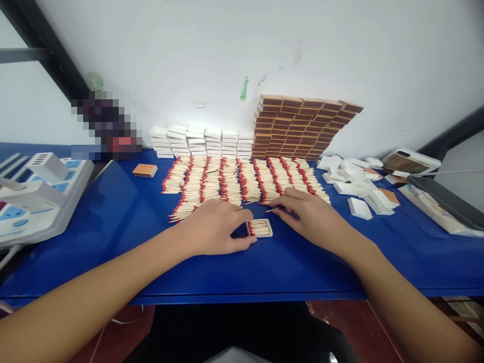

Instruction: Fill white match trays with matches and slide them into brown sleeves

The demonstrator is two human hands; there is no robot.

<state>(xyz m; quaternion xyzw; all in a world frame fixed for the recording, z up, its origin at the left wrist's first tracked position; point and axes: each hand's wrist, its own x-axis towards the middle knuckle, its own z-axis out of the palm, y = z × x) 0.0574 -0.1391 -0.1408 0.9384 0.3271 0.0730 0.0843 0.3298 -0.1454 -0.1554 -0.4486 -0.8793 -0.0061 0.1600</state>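
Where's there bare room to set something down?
Bare table: between the tray and the near edge; between the power strip, orange box and left hand; and right of the right hand, nearer than the white boxes. Crowded: behind both hands, where matches lie in rows before the white stack and brown stack.

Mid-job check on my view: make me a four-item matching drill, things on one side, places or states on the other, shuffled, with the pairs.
Things:
1. Right hand
2. Small match tray
3. Lone orange box
4. Brown-sided stack

Places or states:
A. Lying on the blue table, left of the match rows
B. Loaded with red-tipped matches
C. Standing against the wall
D. Has one match at its fingertips

Pairs: 1-D, 2-B, 3-A, 4-C
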